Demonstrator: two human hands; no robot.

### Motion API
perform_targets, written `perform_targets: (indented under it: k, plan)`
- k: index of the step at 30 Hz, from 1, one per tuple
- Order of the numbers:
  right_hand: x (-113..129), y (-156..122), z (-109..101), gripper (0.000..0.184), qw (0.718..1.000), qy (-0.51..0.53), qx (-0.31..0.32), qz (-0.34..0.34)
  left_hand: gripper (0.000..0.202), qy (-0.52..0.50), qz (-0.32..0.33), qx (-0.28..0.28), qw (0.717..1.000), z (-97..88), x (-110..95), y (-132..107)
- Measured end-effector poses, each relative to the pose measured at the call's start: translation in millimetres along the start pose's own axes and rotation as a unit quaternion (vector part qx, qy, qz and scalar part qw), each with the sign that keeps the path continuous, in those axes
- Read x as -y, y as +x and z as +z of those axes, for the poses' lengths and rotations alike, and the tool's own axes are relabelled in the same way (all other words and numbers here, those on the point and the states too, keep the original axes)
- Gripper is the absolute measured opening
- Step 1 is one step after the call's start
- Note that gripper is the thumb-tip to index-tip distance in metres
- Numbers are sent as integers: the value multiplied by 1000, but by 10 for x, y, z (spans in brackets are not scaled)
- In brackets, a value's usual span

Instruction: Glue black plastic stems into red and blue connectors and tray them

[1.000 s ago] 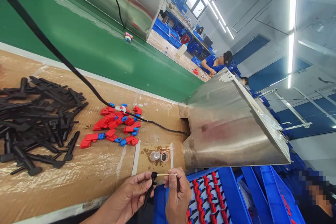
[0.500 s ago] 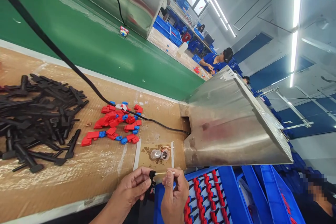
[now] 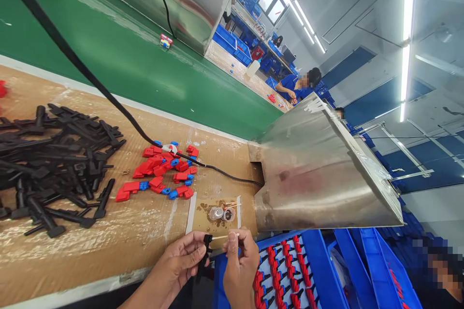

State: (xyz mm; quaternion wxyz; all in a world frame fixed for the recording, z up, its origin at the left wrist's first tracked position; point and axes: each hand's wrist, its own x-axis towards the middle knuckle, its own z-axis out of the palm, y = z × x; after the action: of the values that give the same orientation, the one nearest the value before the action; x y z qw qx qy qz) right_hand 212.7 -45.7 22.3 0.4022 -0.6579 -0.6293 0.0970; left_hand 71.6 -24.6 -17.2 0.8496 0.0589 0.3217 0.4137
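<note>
At the near edge of the bench my left hand (image 3: 183, 260) pinches a black T-shaped plastic part (image 3: 204, 254) held upright. My right hand (image 3: 237, 265) pinches a thin pale stick (image 3: 224, 236) whose tip touches the head of the black part. Just beyond the hands, two small round cups (image 3: 222, 214) sit on a stained cardboard patch. A loose heap of red and blue plastic pieces (image 3: 163, 174) lies farther left, and a large pile of black T-shaped parts (image 3: 54, 159) lies at the far left.
A blue tray (image 3: 319, 270) with rows of assembled red-and-black parts sits below my right hand. A steel chute (image 3: 315, 178) rises to the right. A black cable (image 3: 108, 101) crosses the bench. A green conveyor belt (image 3: 126, 58) runs behind. Other people work farther off.
Both hands have stayed together at the bench edge, with the stick still at the black part. The view has shifted slightly.
</note>
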Motion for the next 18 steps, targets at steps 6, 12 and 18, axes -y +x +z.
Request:
perform_targets:
  k: [6,12,18]
  plan:
    - [68,-40,-17,29,999,32,-16,8,39,-56,-71,-9,996,-66,-1,15]
    - [-197,58,-119,40,979,141,-73,129,29,-82,-94,-24,992,-113,-12,12]
    - [-498,228,-235,42,992,45,-58,103,28,-93,-104,-28,990,-101,-35,5]
